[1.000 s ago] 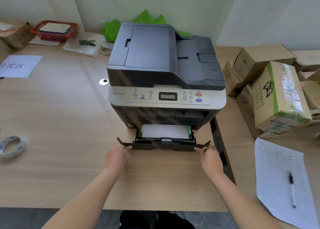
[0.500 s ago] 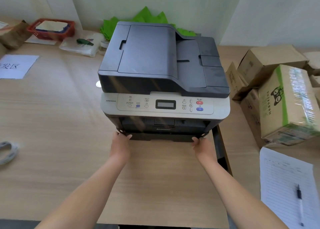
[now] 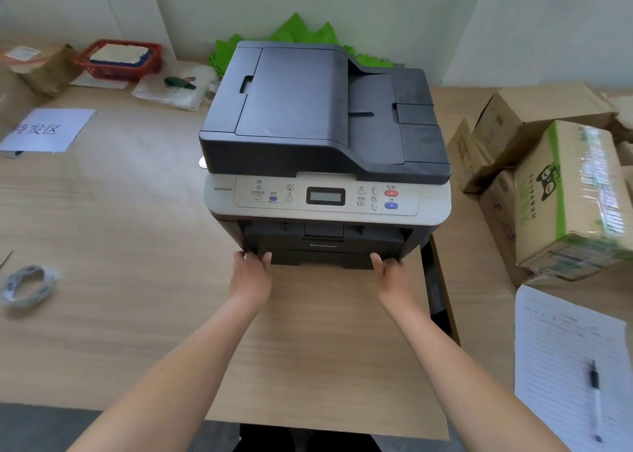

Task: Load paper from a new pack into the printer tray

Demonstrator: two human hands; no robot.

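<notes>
Pressing two hands, left hand [image 3: 249, 278], right hand [image 3: 394, 282], against one printer tray [image 3: 322, 257].

Tape roll [image 3: 25, 285]: flat on the surface [image 3: 120, 246], far out to the left of the left hand [image 3: 250, 277].
Printed sheet [image 3: 44, 129]: far-left, beyond the tape roll.
Red basket [image 3: 118, 57]: back-left corner, well beyond the left hand.
Cardboard boxes [image 3: 565, 191]: stacked right of the right hand [image 3: 394, 280], one with green print.
Lined form [image 3: 575, 366]: near-right of the right hand, pen [image 3: 596, 400] lying on it.
</notes>
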